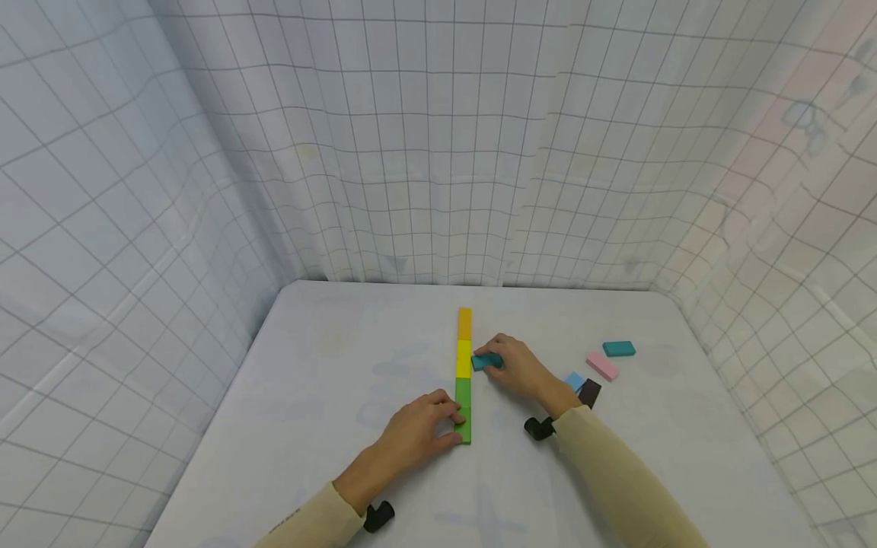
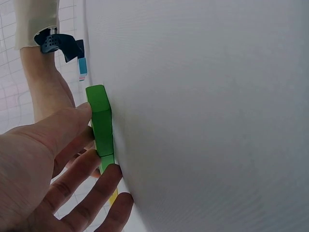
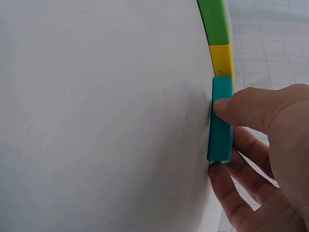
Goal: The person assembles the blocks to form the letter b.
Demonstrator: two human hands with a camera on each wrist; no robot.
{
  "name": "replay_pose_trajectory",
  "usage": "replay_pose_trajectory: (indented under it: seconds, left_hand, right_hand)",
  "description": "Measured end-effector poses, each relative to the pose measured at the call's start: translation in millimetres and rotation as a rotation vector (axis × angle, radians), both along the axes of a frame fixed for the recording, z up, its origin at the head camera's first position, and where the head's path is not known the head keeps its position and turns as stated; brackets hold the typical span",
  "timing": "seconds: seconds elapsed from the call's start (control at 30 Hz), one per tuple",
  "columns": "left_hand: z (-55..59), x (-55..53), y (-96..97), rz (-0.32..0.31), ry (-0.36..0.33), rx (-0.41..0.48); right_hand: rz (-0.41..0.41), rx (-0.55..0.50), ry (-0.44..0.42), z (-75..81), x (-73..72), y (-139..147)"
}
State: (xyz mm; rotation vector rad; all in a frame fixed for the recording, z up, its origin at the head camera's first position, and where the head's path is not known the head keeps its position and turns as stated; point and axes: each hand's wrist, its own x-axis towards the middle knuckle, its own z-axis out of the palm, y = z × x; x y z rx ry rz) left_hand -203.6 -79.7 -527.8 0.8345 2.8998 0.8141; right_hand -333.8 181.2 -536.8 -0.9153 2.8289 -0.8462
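Observation:
My right hand (image 1: pixel 515 367) pinches a teal block (image 3: pixel 221 128), thumb on one broad side and fingers behind and under its far end. The block sits crosswise beside a straight row, its tip close to a yellow block (image 1: pixel 464 359). That row runs from an orange block (image 1: pixel 464 323) at the back, through the yellow one, to two green blocks at the front. My left hand (image 1: pixel 414 432) rests its thumb and fingertips against the nearest green block (image 2: pixel 102 133), with the other fingers stretched loosely along the row's left side.
Right of the row lie another teal block (image 1: pixel 620 348), a pink block (image 1: pixel 602 366), a light blue block (image 1: pixel 574 380) and a dark brown block (image 1: pixel 590 392), the last two partly behind the right wrist. White gridded cloth (image 1: pixel 438 152) hangs around the white table (image 1: pixel 329 342).

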Motion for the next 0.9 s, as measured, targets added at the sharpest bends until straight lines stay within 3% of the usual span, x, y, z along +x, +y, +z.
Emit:
replay_pose_trajectory:
  seconds: [0.6,0.9]
  left_hand:
    - [2.9,1.5,0.5,0.004,-0.016,0.0]
    - [2.8,0.7,0.4,0.004,-0.022,-0.018]
  right_hand:
    - [-0.007,-0.02,0.004,-2.1,2.4,1.9]
    - [-0.044,-0.026,0.024,3.3,13.9,18.3]
